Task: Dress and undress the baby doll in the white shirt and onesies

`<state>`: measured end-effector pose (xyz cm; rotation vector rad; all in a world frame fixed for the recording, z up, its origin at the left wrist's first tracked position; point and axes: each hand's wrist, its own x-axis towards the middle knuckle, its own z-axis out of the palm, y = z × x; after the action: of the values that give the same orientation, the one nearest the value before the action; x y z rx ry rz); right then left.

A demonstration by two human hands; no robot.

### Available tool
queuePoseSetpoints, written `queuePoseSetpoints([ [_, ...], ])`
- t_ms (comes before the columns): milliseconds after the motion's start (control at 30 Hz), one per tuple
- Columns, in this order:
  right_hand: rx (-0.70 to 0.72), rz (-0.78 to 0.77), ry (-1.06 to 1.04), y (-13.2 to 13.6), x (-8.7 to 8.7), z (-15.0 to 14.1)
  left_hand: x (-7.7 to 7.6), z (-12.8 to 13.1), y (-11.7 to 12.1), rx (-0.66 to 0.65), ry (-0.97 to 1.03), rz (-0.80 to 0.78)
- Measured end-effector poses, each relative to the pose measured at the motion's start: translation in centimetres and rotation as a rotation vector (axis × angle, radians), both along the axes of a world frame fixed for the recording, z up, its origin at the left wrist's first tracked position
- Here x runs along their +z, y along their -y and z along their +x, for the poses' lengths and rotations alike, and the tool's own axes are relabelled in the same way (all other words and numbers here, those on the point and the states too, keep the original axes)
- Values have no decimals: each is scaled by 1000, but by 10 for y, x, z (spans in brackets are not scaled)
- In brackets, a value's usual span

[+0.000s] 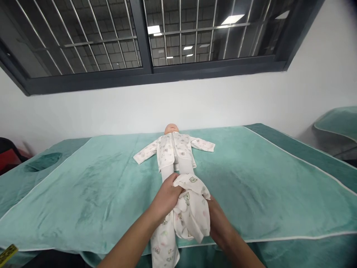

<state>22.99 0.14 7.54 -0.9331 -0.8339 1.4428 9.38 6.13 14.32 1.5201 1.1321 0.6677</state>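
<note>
A baby doll [172, 128] lies on its back with its head toward the wall. It wears a white printed baby jacket [166, 150] with both sleeves spread out. White legs [186, 166] stick out below the jacket hem. My left hand [169, 192] is closed on the gathered waist part of white printed baby pants [191, 208] at the doll's lower legs. One pant leg hangs down toward the near edge; the other is bunched up. My right hand [212, 204] reaches into or behind the bunched cloth, which hides its fingers.
A green plush cover [111, 178] with white piping lies over the bed. At the left is a round recess [44, 162]. A barred window [152, 70] is set in the white wall behind. Another green padded piece [338, 123] stands at the right, and a red-and-black object [9, 158] at the left.
</note>
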Motion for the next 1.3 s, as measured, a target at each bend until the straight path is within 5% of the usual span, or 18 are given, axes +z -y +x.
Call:
queuePoseSetpoints([
  [267, -238, 85, 185, -35, -19, 16, -9, 19, -41, 45, -136, 261],
  [633, -201, 64, 113, -73, -11, 31, -15, 29, -79, 62, -546, 663],
  [867, -269, 127, 239, -110, -16, 46, -16, 35, -109, 112, -523, 724],
  [1033, -305, 100, 335, -132, -21, 63, -1, 28, -112, 61, -276, 480],
  [1200, -241, 151, 118, -130, -24, 70, 18, -20, -111, -429, -24, -119],
  [1300, -113, 168, 82, -126, -20, 73, 13, -36, -113, -375, 392, -285],
])
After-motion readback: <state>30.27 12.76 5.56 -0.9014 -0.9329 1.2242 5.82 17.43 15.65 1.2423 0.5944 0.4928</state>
